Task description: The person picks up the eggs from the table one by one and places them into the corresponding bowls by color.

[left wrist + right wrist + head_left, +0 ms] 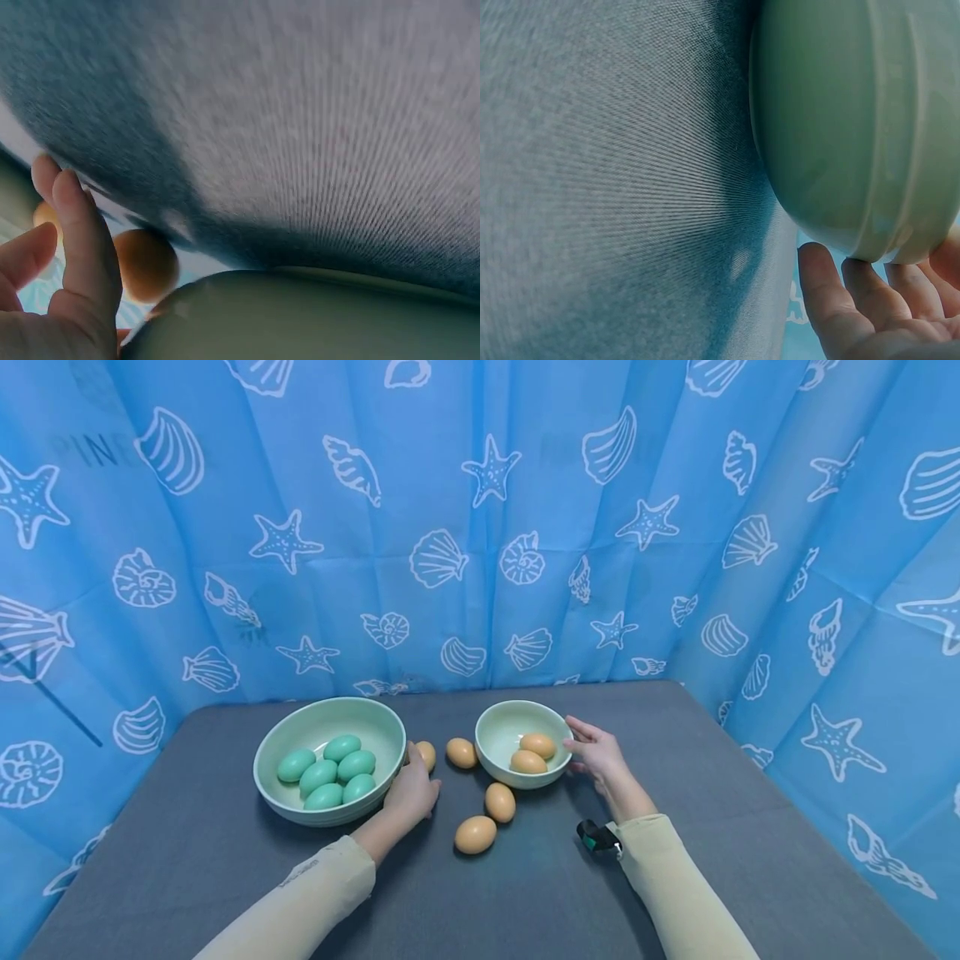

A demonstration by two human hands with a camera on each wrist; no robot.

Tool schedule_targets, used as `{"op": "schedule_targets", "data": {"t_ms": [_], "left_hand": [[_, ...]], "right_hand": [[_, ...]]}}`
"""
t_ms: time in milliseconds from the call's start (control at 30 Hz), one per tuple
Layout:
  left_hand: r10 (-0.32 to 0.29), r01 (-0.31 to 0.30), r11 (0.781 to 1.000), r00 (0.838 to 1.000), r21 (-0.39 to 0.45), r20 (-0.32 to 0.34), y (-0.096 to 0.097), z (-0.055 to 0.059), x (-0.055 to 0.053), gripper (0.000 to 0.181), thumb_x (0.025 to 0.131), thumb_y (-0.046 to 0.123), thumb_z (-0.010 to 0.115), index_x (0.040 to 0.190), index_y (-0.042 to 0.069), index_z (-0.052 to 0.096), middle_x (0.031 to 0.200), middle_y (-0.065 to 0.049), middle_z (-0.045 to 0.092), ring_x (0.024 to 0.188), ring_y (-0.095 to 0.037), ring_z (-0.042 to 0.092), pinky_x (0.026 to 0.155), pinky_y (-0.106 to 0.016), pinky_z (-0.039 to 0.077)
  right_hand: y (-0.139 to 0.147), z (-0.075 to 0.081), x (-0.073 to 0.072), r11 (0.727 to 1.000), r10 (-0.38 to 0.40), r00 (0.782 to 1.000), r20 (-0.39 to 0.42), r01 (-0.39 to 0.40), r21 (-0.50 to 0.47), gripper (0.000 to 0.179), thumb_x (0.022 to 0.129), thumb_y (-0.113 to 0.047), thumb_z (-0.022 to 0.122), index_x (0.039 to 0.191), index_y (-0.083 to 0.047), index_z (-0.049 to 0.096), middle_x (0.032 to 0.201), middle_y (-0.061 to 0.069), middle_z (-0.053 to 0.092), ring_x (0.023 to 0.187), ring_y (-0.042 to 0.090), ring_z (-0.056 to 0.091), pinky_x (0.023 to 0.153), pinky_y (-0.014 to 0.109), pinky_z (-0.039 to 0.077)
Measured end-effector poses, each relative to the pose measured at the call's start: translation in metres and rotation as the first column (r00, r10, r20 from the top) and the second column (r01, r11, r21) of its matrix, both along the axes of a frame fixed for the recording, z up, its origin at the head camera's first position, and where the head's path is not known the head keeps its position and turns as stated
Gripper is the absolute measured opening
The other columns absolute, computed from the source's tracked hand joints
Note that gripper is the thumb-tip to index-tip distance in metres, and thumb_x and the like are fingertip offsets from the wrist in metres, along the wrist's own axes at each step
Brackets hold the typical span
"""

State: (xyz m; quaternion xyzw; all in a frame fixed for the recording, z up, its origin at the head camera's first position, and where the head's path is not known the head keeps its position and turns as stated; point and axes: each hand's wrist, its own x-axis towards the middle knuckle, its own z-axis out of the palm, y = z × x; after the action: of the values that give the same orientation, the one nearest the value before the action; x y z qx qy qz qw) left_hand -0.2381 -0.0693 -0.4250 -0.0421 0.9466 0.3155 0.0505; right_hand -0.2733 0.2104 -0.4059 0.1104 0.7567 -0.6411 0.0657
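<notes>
A large pale green bowl (pixel 330 714) on the left holds several green eggs (pixel 318 777). My left hand (pixel 412 789) is at its right side, with fairly straight fingers and a brown egg (pixel 427 755) just beyond them. In the left wrist view those fingers (pixel 86 247) show near another view of a brown egg (pixel 146 266). A smaller pale green bowl (pixel 498 727) holds two brown eggs (pixel 529 762). My right hand (pixel 600 756) touches this bowl's right side; in the right wrist view, extended fingertips (pixel 819 262) meet its outer wall (pixel 817 127).
More brown eggs (pixel 476 835) lie on the grey cloth-covered table (pixel 540 893) between and in front of the bowls. A black strap (pixel 597 837) hangs at the right cuff. A blue curtain (pixel 487 568) with white shell prints stands behind the table and along its sides.
</notes>
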Motion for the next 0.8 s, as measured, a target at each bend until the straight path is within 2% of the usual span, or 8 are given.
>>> {"op": "schedule_targets", "data": {"t_ms": [100,200,367,500,600,800], "left_hand": [[0.027,-0.026,0.998,0.999,-0.059,0.023,0.003,0.000,-0.007,0.084,0.102,0.019,0.060,0.157,-0.009,0.004,0.050,-0.006,0.059,0.040,-0.017,0.058,0.042,-0.026,0.044],[0.058,-0.054,0.995,0.997,-0.083,0.041,0.007,0.001,-0.013,0.080,0.103,0.021,0.058,0.156,-0.011,0.007,0.051,-0.008,0.060,0.042,-0.020,0.061,0.045,-0.030,0.050],[0.106,-0.104,0.993,0.993,-0.060,0.043,0.010,0.001,-0.015,0.074,0.105,0.022,0.055,0.155,-0.012,0.013,0.051,-0.010,0.062,0.042,-0.022,0.062,0.046,-0.032,0.052],[0.121,-0.120,0.992,0.992,-0.025,0.041,0.010,0.001,-0.015,0.069,0.105,0.021,0.053,0.156,-0.008,0.017,0.055,-0.010,0.062,0.042,-0.022,0.061,0.045,-0.033,0.052],[0.108,-0.107,0.993,0.994,-0.041,0.030,0.010,0.000,-0.015,0.066,0.105,0.021,0.054,0.155,-0.006,0.020,0.065,-0.013,0.063,0.050,-0.025,0.064,0.049,-0.035,0.053],[0.090,-0.089,0.989,0.996,-0.117,0.000,0.011,-0.006,-0.016,0.055,0.103,0.020,0.058,0.146,-0.002,0.032,0.095,-0.023,0.063,0.077,-0.033,0.066,0.066,-0.043,0.054]], "right_hand": [[0.000,0.001,0.000,1.000,-0.001,1.000,-0.003,0.001,-0.004,0.053,0.105,-0.006,0.049,0.157,-0.008,0.034,0.163,0.014,0.028,0.149,0.034,0.031,0.109,0.053,0.044],[0.000,0.001,-0.001,1.000,-0.003,1.000,-0.002,0.003,-0.004,0.053,0.105,-0.006,0.049,0.156,-0.009,0.035,0.163,0.014,0.028,0.149,0.034,0.031,0.109,0.053,0.044],[-0.001,0.001,-0.001,1.000,-0.008,1.000,0.003,0.008,-0.005,0.053,0.105,-0.006,0.049,0.156,-0.009,0.035,0.163,0.013,0.030,0.148,0.034,0.032,0.109,0.051,0.045],[-0.001,0.000,-0.001,1.000,-0.011,1.000,0.006,0.011,0.001,0.053,0.105,-0.007,0.050,0.156,-0.010,0.036,0.162,0.013,0.030,0.148,0.033,0.033,0.107,0.050,0.047],[0.000,-0.001,-0.001,1.000,-0.013,1.000,0.007,0.013,0.003,0.053,0.105,-0.006,0.050,0.156,-0.010,0.036,0.162,0.013,0.030,0.148,0.032,0.033,0.106,0.049,0.048],[-0.001,0.000,0.000,1.000,-0.016,1.000,0.001,0.016,-0.005,0.053,0.105,-0.005,0.050,0.156,-0.009,0.036,0.162,0.014,0.031,0.147,0.034,0.034,0.107,0.051,0.047]]}}
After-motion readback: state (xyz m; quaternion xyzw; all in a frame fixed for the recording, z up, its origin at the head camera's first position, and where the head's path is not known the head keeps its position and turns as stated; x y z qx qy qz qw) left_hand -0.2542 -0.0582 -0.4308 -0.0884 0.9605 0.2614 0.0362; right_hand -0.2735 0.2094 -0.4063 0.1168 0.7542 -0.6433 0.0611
